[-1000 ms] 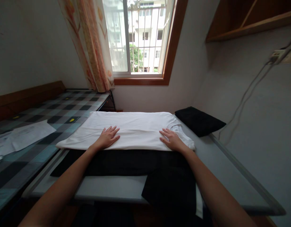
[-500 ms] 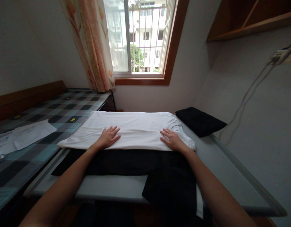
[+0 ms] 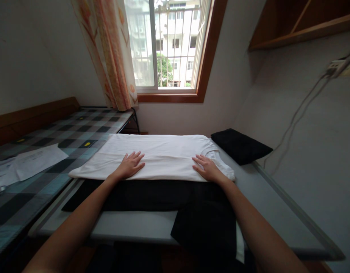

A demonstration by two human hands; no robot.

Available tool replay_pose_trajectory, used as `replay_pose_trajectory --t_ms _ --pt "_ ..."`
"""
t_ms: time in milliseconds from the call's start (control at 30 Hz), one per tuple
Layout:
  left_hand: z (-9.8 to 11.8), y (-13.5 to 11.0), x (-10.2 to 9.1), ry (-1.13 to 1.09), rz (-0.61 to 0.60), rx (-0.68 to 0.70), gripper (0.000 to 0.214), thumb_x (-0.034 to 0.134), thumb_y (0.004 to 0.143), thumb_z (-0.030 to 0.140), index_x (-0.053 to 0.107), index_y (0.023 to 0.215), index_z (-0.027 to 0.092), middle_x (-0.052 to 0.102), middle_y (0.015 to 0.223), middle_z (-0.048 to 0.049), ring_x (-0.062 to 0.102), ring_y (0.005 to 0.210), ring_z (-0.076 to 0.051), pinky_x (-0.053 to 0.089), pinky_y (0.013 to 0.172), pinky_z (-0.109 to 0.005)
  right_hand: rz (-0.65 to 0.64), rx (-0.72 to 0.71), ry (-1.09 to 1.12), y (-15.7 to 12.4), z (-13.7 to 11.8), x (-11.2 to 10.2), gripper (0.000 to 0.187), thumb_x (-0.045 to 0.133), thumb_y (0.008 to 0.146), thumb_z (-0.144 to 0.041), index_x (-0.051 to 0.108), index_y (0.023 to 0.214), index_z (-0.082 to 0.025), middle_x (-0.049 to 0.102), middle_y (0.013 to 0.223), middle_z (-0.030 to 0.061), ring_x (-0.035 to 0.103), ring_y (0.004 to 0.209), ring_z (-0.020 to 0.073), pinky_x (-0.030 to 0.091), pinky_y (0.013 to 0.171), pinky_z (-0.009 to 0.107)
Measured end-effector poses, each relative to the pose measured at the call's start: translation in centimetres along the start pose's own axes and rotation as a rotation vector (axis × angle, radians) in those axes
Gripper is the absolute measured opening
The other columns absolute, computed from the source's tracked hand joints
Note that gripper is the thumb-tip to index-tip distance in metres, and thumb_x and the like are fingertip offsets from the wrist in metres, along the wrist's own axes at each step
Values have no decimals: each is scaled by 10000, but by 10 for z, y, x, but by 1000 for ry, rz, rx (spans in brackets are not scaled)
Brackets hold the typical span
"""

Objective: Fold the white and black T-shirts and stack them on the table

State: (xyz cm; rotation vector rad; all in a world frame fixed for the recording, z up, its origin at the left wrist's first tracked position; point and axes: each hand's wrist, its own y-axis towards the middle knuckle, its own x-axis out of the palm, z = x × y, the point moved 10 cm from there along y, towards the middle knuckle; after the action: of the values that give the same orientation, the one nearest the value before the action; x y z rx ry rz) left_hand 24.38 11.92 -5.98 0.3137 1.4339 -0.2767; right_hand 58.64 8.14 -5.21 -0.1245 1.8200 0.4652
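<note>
A white T-shirt (image 3: 163, 153), folded into a long strip, lies across a grey table (image 3: 257, 193). My left hand (image 3: 131, 165) rests flat on its near left part, fingers spread. My right hand (image 3: 207, 167) lies flat on the near right part, beside the collar, fingers also spread. Neither hand holds anything. A black garment (image 3: 152, 195) is spread on the table just below the shirt, and part of it hangs over the front edge (image 3: 205, 227).
A folded black cloth (image 3: 240, 146) sits at the table's far right corner. A bed with a checked cover (image 3: 75, 134) and white papers (image 3: 30, 161) stands to the left. Window, curtain, wall shelf and a hanging cable are beyond.
</note>
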Motion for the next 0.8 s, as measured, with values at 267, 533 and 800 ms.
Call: replay_pose_trajectory --t_ms 267,533,800 --pt "-2 1 1 -8 7 5 646 281 934 583 357 1479 245 290 1563 -73 210 1449 -304 148 1148 -554 -1 2 -9 0 1 0 506 441 934 -447 562 1350 -185 470 1447 131 395 1362 299 333 1106 487" --pt "-1 1 1 -10 10 1 639 292 933 576 357 1480 252 297 1560 -76 210 1450 -301 152 1147 -551 0 -3 0 0 1 -1 502 437 932 -448 565 1347 -194 476 1445 122 392 1365 296 333 1108 481" --pt "-2 1 2 -6 8 4 646 276 934 585 351 1483 252 293 1562 -73 207 1451 -301 145 1148 -556 2 -12 -9 -1 -1 -1 512 433 935 -444 567 1342 -166 483 1436 144 401 1359 293 333 1109 470"
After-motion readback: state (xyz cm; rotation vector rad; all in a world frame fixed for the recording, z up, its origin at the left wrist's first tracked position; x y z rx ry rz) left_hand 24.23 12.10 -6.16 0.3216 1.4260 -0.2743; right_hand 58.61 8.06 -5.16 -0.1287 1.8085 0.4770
